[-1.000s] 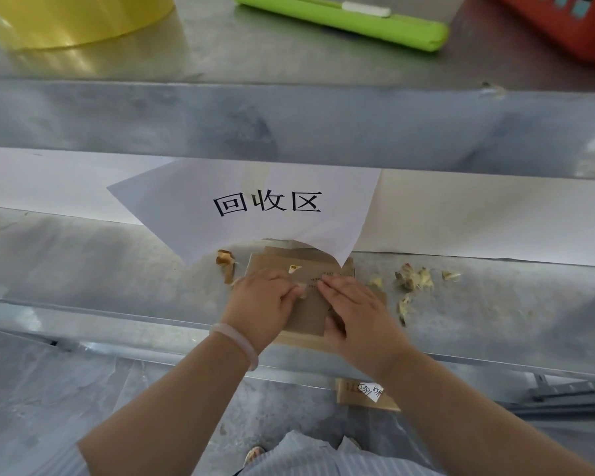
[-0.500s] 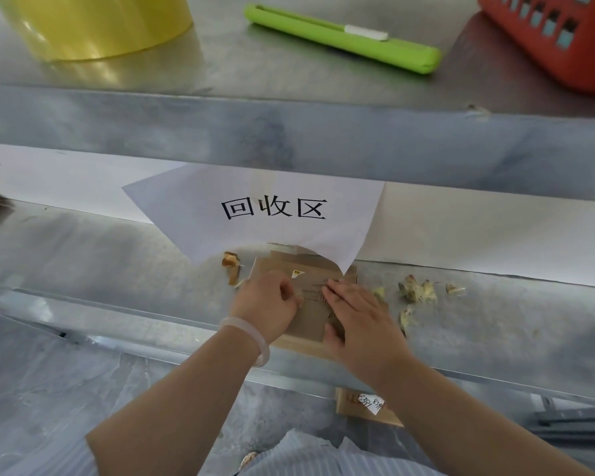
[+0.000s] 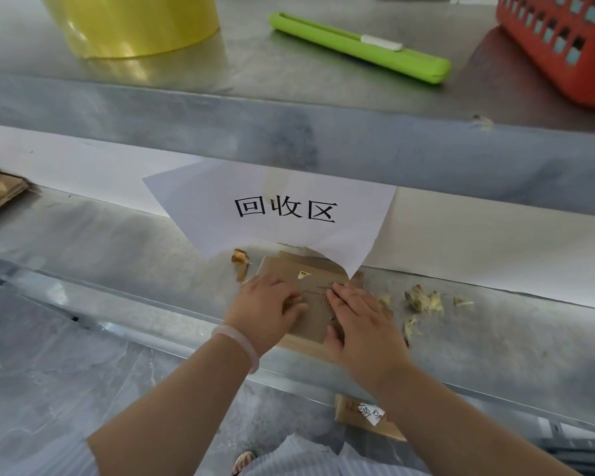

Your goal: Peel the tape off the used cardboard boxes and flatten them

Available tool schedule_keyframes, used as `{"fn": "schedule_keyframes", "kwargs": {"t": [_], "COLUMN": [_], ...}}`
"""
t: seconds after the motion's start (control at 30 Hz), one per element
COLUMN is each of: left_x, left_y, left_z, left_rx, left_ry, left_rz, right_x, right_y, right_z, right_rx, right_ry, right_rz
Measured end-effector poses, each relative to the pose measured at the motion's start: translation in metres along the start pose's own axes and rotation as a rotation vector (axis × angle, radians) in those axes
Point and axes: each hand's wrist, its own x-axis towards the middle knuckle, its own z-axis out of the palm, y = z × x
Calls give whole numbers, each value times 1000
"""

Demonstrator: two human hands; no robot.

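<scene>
cardboard box (image 3: 285,269): partly hidden by hands (image 3: 267,309) (image 3: 361,319), paper sign (image 3: 289,187) | yellow roll (image 3: 134,22), red basket (image 3: 564,46): cropped (top edge)

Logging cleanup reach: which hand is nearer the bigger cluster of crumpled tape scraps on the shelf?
Right. The right hand lies on the cardboard box, just beside the tape scraps; the left hand rests on the box's opposite side, farther from them.

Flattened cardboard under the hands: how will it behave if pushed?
Probably light and fairly stiff: the cardboard lies flat beneath left hand and right hand. Likely slides easily on the smooth metal shelf.
</scene>
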Motion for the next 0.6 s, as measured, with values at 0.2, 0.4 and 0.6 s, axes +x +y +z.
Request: {"fn": "schedule_keyframes", "kwargs": {"t": [0.2, 0.4, 0.6], "left_x": [5, 14, 12], "left_y": [7, 16, 9], "left_z": [-2, 0, -14], "left_rx": [-100, -60, -101], "left_ry": [-28, -72, 39], "left_rz": [-222, -364, -450], "right_x": [1, 1, 1], "right_y": [0, 2, 3], "right_z": [1, 1, -2], "right_rx": [-2, -26, -64], "right_ry": [-26, -42, -67], "right_rz": [-6, -19, -28]}}
